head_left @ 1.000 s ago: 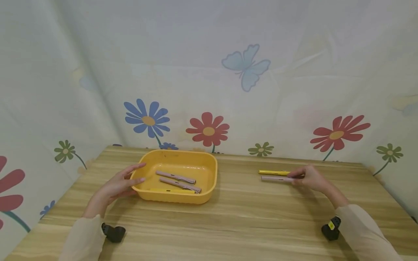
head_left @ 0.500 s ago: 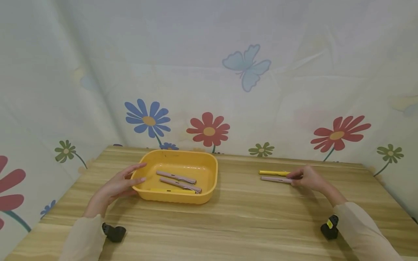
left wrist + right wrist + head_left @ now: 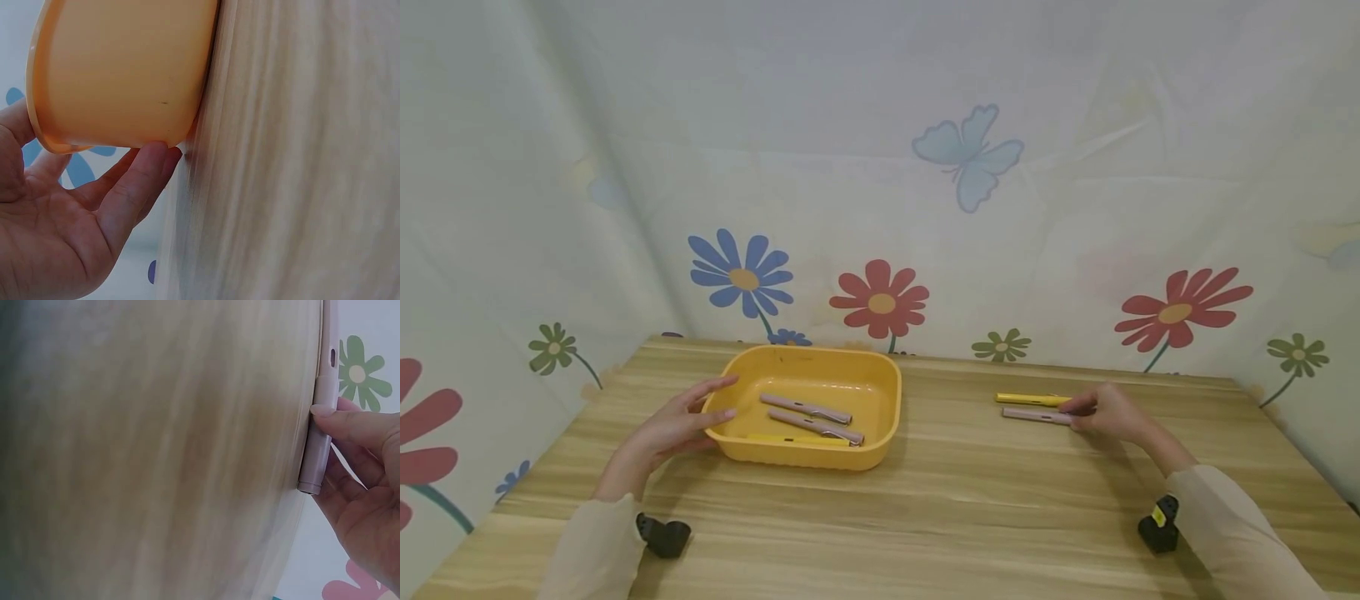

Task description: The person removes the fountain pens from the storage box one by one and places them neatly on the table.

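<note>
The left hand grips the left end of a yellow plastic basin, two fingertips over its rim and other fingers against the outside wall, as the left wrist view shows. Inside the basin lie two pale pink pens and a yellow pen along the near side. Over on the right, the right hand pinches a pale pink pen between thumb and fingers, low at the tabletop. Just behind that pen lies another yellow pen, its right end partly covered by the fingers.
Everything stands on a wood-grain table. A pale cloth printed with flowers and a butterfly hangs behind its back edge. Black cameras are strapped at both wrists, over light sleeves.
</note>
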The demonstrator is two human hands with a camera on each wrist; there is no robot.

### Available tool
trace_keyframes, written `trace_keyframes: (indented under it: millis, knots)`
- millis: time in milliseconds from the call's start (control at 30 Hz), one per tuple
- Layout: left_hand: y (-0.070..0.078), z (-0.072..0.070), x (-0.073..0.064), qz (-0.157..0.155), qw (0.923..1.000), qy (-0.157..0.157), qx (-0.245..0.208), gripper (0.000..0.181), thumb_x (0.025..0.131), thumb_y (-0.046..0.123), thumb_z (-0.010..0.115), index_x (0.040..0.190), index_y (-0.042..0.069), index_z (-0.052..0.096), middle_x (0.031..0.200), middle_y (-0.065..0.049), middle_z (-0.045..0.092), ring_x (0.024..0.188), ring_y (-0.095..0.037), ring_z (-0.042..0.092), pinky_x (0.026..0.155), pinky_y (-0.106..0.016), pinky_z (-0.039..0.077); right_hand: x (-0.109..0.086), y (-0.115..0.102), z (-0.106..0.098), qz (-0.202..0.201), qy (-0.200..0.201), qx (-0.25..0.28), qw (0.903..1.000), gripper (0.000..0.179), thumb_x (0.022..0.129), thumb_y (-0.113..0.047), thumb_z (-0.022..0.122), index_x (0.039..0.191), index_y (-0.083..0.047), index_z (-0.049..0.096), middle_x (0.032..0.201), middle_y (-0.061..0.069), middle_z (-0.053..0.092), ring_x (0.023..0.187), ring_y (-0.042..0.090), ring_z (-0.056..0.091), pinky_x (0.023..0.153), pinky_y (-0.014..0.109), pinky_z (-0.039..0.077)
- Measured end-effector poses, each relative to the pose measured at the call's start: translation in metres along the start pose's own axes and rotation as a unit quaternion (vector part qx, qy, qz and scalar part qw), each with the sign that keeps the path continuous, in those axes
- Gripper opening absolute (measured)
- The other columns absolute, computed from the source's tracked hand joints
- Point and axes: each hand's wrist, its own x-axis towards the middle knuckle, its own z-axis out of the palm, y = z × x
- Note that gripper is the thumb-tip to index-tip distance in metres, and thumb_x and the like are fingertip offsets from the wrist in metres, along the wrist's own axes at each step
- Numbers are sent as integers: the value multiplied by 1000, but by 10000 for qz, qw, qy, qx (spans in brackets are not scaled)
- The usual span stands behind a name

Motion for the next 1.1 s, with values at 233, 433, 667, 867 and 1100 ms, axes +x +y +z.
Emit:
trace_keyframes:
  millis: [233, 433, 667, 867, 1100]
  knots:
    - [1, 1, 0, 4, 10000, 7, 20, 72, 88, 26, 61, 146, 11, 19, 149, -26, -1, 119, -41, 40, 83, -41, 50, -1, 1, 1, -63, 34, -92, 9999, 18, 77, 2, 67, 95, 3, 70, 92, 17, 67, 84, 25, 60, 75, 42, 50]
    - [2, 3, 0, -30, 10000, 45, 37, 70, 89, 24, 60, 145, 10, 20, 149, -26, 0, 119, -41, 40, 83, -40, 50, -3, 1, 1, -39, 82, -56, 9999, 19, 76, 2, 68, 95, 4, 69, 93, 17, 67, 87, 28, 60, 76, 42, 50]
    - [2, 4, 1, -48, 10000, 62, 18, 72, 88, 26, 61, 145, 11, 20, 149, -26, 2, 118, -40, 42, 83, -41, 50, -6, -3, 0, 113, 129, 155, 9997, 22, 77, 1, 67, 99, 5, 68, 99, 19, 66, 95, 34, 59, 82, 48, 48]
    - [2, 3, 0, -12, 10000, 46, 50, 71, 89, 25, 60, 145, 11, 19, 149, -26, 2, 118, -40, 42, 83, -41, 50, -6, -16, -4, -144, 248, 247, 9993, 27, 80, -1, 65, 106, 6, 65, 104, 20, 65, 99, 35, 58, 84, 48, 47]
    - [2, 1, -1, -1, 10000, 48, 82, 73, 88, 27, 61, 146, 11, 19, 149, -26, 0, 120, -41, 39, 84, -41, 50, 2, -44, -1, -374, 638, 883, 9933, 30, 82, -2, 64, 109, 10, 61, 106, 24, 63, 100, 36, 58, 83, 41, 49]
